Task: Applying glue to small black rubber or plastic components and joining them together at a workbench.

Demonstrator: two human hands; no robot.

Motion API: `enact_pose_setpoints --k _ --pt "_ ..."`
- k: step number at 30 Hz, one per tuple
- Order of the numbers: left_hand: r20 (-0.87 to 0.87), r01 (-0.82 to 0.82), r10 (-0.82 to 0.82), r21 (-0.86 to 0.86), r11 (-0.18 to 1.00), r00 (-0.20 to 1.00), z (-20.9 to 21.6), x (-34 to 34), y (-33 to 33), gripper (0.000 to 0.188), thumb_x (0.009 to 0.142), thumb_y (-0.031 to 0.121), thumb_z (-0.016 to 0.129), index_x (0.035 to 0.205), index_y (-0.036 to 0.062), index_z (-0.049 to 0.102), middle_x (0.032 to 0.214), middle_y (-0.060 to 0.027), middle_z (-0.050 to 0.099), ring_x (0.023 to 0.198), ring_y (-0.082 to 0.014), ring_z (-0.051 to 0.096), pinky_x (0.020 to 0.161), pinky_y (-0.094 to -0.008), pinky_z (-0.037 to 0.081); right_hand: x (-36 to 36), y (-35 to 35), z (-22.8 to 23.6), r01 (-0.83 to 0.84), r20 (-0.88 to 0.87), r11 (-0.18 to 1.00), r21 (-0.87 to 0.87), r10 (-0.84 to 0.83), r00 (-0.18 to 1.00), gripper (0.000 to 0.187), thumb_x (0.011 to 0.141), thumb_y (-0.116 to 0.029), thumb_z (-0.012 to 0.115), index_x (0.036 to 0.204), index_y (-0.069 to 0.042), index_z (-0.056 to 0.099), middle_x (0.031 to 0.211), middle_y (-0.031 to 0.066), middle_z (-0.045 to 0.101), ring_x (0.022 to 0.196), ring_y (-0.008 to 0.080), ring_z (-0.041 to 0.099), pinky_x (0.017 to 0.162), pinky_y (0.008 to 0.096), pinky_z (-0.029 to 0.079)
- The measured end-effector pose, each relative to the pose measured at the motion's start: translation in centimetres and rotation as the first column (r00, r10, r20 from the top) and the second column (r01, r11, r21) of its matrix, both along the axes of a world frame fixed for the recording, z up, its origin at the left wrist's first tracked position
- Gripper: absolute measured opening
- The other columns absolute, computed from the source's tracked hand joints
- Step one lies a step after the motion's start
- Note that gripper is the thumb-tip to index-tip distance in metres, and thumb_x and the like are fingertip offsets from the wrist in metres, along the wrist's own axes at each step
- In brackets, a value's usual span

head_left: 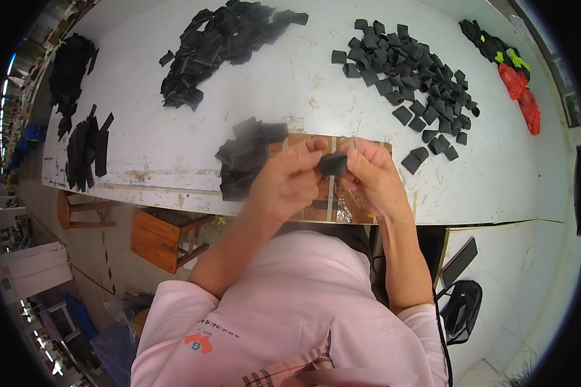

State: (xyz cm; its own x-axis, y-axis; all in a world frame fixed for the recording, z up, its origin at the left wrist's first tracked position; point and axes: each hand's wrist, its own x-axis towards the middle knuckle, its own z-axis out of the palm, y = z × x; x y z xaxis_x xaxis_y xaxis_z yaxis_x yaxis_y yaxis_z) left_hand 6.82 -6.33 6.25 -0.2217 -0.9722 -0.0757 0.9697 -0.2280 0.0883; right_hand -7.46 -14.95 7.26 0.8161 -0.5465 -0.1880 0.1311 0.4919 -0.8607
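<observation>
Between my two hands, above the table's front edge, is a small black fabric piece [332, 164]. My right hand [372, 177] pinches its right side between thumb and fingers. My left hand [292, 177] is closed at the piece's upper left, its fingertips touching or very near the edge. Under my hands lies a brown taped board [361, 209]. Beside my left hand sits a pile of flat black fabric pieces [235, 158], partly hidden by that hand.
Farther off on the white table [316, 77] lie a black fabric heap [219, 42] and many folded black loops [400, 71]. Long black strips [84, 151] are at far left, red plastic bags [519, 90] at far right. A wooden stool [158, 238] stands below the edge.
</observation>
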Motion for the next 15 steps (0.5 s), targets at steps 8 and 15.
enact_pose_setpoints --k 8,15 --pt "0.676 -0.392 0.398 -0.171 0.904 0.621 2.0 -2.5 -0.1 0.029 0.08 -0.004 0.048 0.109 -0.0003 0.046 0.082 -0.009 0.056 0.06 -0.0091 0.05 0.053 -0.0182 0.04 -0.2 -0.3 1.3 0.044 -0.155 0.945 -0.324 -0.1 0.983 0.017 0.084 -0.018 0.054 0.078 -0.002 0.055 0.063 -0.0014 0.048 0.056 0.0073 0.041 0.05 0.0206 0.034" --pt "0.706 -0.047 0.668 -0.695 0.718 -0.234 2.8 -1.0 -0.8 0.014 0.077 -0.004 0.055 0.091 -0.0002 0.058 0.088 -0.0066 0.056 0.08 -0.011 0.051 0.068 -0.0217 0.042 -1.2 1.8 1.3 0.281 0.088 0.348 -0.894 -0.479 0.873 0.032 0.065 -0.016 0.069 0.089 -0.001 0.054 0.081 0.0097 0.053 0.065 0.0193 0.051 0.056 0.0276 0.042"
